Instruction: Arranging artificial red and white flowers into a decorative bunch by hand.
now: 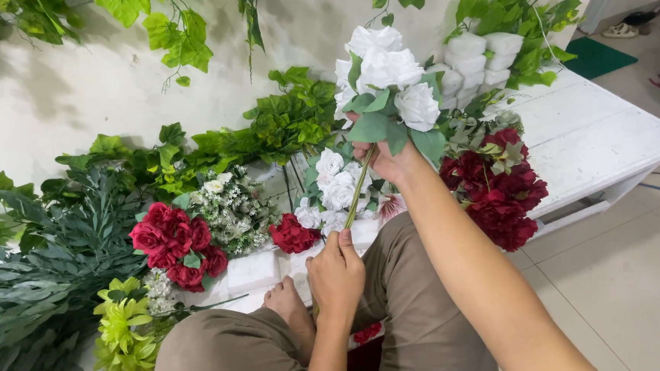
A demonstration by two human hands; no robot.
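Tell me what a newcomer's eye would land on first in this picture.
First, the white rose spray held up at centre, its green stem gripped near the top by the right hand and lower down by the left hand. Next, the dark red bunches: one left of the hands on the white platform, another to the right.
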